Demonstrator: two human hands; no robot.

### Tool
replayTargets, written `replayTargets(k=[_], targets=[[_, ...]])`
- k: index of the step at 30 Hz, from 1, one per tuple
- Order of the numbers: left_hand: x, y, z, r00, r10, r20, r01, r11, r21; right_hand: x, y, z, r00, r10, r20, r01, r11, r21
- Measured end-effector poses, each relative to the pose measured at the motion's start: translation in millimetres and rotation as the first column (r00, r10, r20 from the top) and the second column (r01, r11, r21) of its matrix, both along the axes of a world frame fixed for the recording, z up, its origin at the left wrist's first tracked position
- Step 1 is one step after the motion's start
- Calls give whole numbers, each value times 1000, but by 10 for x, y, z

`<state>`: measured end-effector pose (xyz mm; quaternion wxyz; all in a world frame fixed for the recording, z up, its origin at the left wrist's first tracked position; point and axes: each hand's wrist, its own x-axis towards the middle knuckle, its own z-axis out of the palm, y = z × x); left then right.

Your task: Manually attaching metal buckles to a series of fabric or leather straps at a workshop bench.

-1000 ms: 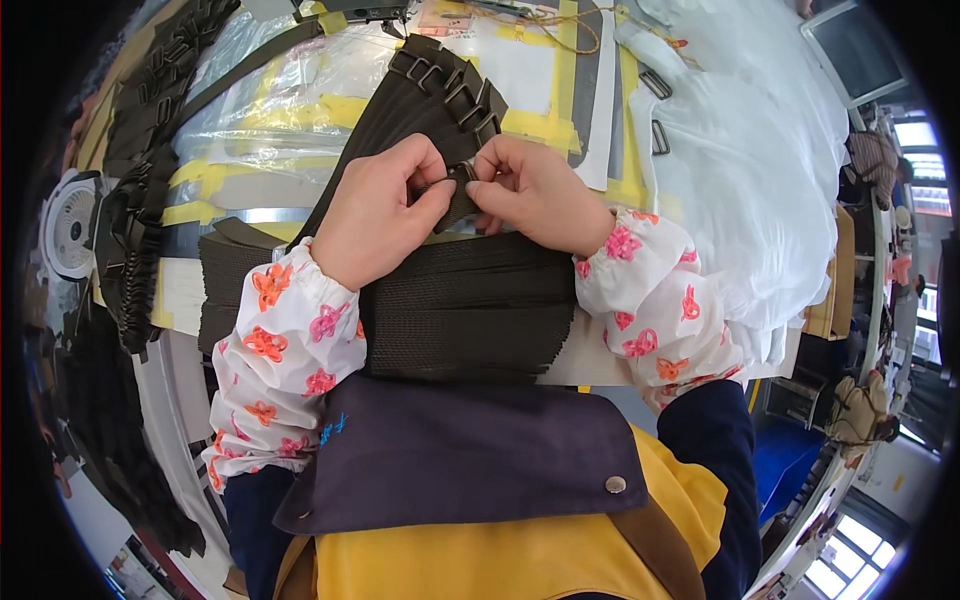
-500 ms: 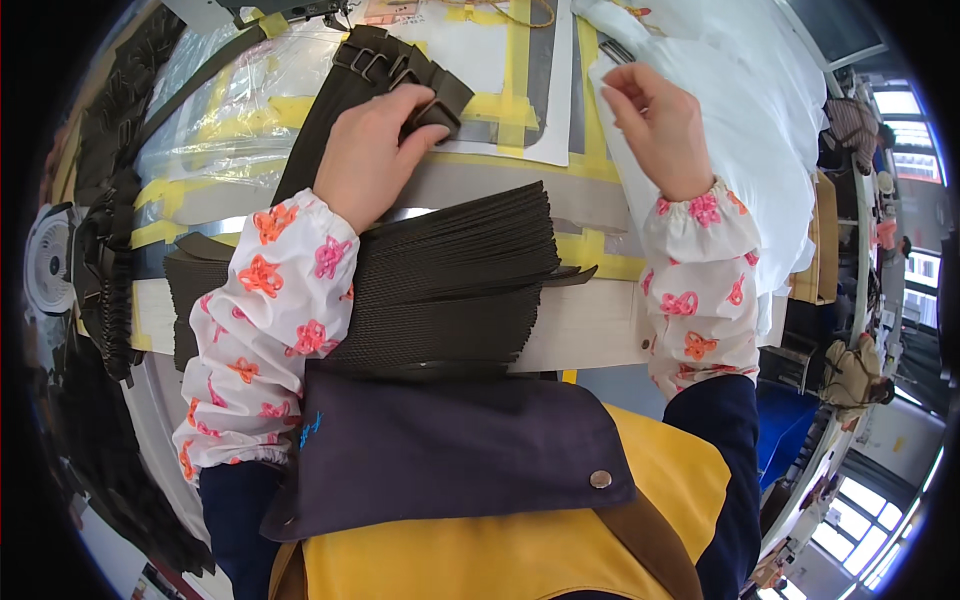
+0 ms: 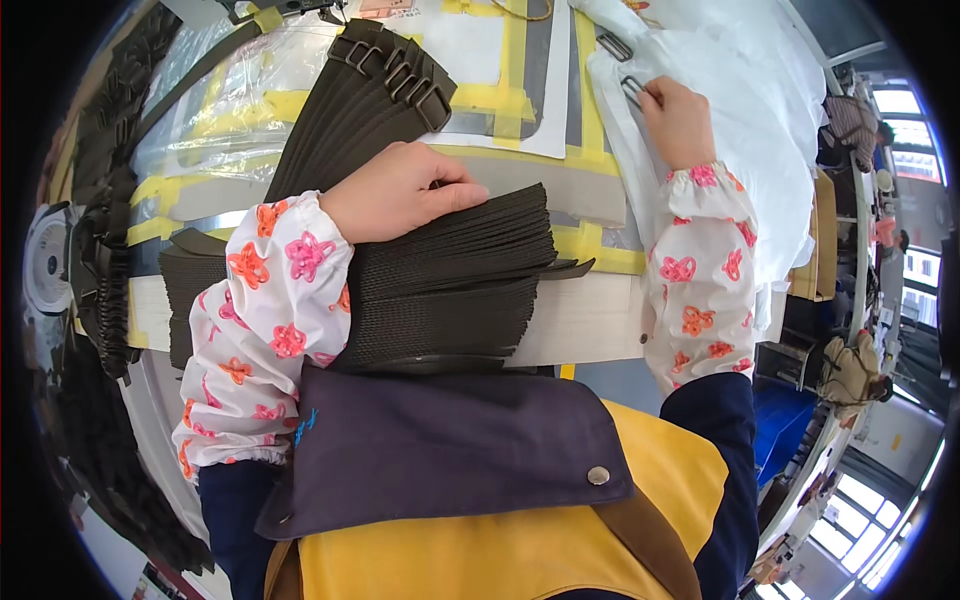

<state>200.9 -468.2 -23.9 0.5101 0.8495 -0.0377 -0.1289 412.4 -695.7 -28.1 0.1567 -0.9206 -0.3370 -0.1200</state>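
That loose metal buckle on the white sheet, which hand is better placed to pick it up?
Right. The right hand already touches the metal buckle, while the left hand rests on the strap stack.

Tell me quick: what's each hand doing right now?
Left hand: resting palm-down on the stack of dark straps.
Right hand: fingertips pinching a metal buckle.

A pale worktable [image 3: 590,325] filled the upper half of the frame, its near edge running across the middle. Yellow tape strips [image 3: 515,60] and clear plastic sheeting [image 3: 215,120] covered its surface at upper left and centre. A thick stack of dark webbing straps [image 3: 450,280] lay at the centre, and straps fitted with metal buckles [image 3: 395,70] fanned toward the top. White fabric [image 3: 760,130] lay at upper right, with loose metal buckles [image 3: 615,45] on it.
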Motion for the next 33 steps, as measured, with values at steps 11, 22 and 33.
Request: replayTargets(k=[11, 22, 33], targets=[[30, 18, 36, 993, -111, -46, 113, 993, 32, -589, 7, 455, 565, 468, -679, 158, 746, 646], [69, -129, 58, 990, -143, 8, 139, 977, 161, -904, 258, 235, 363, 614, -701, -4, 753, 658], [-144, -22, 305, 790, 385, 477, -425, 905, -26, -1006, 273, 255, 299, 631, -716, 248, 673, 697]])
